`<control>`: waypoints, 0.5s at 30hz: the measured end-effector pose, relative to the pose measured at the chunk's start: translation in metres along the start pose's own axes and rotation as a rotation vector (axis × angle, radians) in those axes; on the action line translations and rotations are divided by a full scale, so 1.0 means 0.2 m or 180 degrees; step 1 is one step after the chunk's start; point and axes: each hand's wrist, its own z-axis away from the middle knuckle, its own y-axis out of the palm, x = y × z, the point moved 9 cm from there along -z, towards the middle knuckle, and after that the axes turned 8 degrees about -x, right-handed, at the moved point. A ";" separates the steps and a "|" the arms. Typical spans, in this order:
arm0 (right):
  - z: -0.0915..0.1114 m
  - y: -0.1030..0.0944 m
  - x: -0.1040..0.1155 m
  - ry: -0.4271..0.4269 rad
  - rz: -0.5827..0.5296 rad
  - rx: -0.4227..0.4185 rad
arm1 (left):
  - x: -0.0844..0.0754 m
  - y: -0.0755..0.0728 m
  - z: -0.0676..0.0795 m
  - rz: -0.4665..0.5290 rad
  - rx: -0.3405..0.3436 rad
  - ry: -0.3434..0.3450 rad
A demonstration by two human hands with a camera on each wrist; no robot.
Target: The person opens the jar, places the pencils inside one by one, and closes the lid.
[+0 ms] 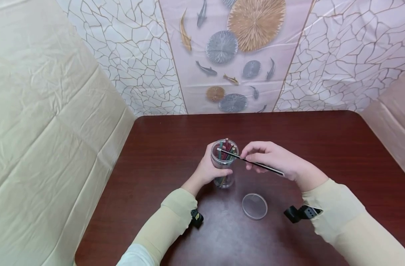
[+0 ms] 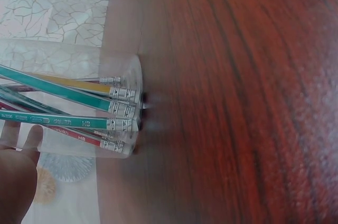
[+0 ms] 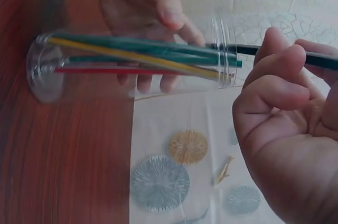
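The left hand is gripping the jar, the right hand pinching a black pencil aslant at its mouth.

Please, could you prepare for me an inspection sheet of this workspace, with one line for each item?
Surface: red-brown table, glossy.
Job's things: clear jar holding several pencils; black pencil with one end at the jar's mouth; clear lid lying on the table, apart from the jar.
Clutter: nothing seen.
Hands: left hand grips the jar; right hand pinches the black pencil.
Cables: nothing seen.
Surroundings: patterned covering behind, plain sheets at the sides.
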 end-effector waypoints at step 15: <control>-0.03 0.00 0.02 -0.0926 -0.0093 -0.0753 | -0.13 0.00 0.02 -0.0018 0.0101 -0.0022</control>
